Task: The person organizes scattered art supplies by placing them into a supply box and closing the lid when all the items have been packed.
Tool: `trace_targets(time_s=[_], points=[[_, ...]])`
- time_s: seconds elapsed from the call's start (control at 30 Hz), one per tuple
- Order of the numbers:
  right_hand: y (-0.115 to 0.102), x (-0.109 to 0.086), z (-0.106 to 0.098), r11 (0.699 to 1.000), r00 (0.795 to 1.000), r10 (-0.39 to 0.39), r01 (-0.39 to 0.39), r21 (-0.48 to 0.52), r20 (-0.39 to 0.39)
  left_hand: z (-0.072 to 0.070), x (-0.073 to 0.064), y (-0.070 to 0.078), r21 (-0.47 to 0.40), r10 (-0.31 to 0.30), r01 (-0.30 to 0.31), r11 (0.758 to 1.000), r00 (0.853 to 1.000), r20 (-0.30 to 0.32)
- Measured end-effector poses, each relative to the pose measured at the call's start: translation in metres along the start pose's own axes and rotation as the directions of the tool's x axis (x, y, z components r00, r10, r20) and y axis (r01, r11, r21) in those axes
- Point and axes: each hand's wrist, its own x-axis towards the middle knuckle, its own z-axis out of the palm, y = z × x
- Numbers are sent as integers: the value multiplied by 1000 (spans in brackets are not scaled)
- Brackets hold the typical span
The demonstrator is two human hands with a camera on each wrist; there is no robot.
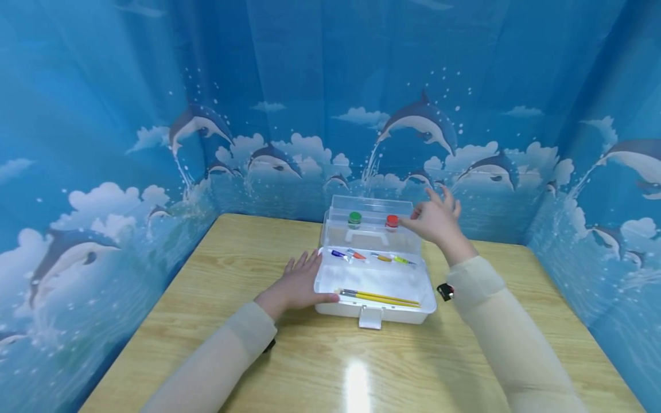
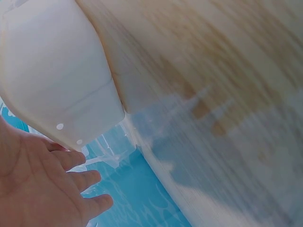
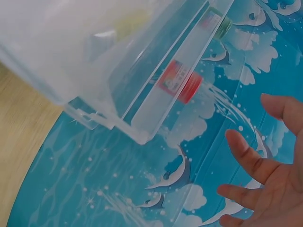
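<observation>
A white plastic case (image 1: 397, 315) stands with its lid raised. My left hand (image 1: 296, 288) rests at its left side, fingers straight and thumb over the front rim. In the left wrist view, fingertips touch or overlap the case wall (image 2: 57, 80). In the lid's clear upper tray stand a red-capped jar (image 1: 392, 221) and a green-capped jar (image 1: 354, 218). My right hand (image 1: 439, 219) is just right of the red-capped jar; the right wrist view shows its fingers (image 3: 244, 149) spread and holding nothing, apart from that jar (image 3: 182, 84).
Several small paint tubes (image 1: 382, 257) lie in a row inside the case, toward the back. Two yellow-handled paintbrushes (image 1: 387, 297) lie along its front. A latch (image 1: 370, 317) hangs at the front. Below is a wooden table (image 1: 248, 241), with dolphin-print curtains (image 1: 289, 69) around it.
</observation>
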Motion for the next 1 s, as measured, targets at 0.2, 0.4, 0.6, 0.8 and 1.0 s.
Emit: trace_targets(time_s=[0.2,0.4,0.6,0.8,1.0], points=[[9,-8,-1,1000,1000,27,-27,8,6,2,1,-1,9,-4,4,1000,1000,-2],[23,-15,-2,999,1000,30,-30,28,5,2,0,-1,3,-6,6,1000,1000,-5],[37,-18,2,998,999,45,-46,39,28,1,0,-1,2,-3,3,1000,1000,-4],[49,-18,8,997,996,74,-76,30,47,1,0,-1,14,1,-1,1000,1000,2],[64,-16,18,995,992,95,-96,14,88,0,0,-1,12,2,-2,1000,1000,11]])
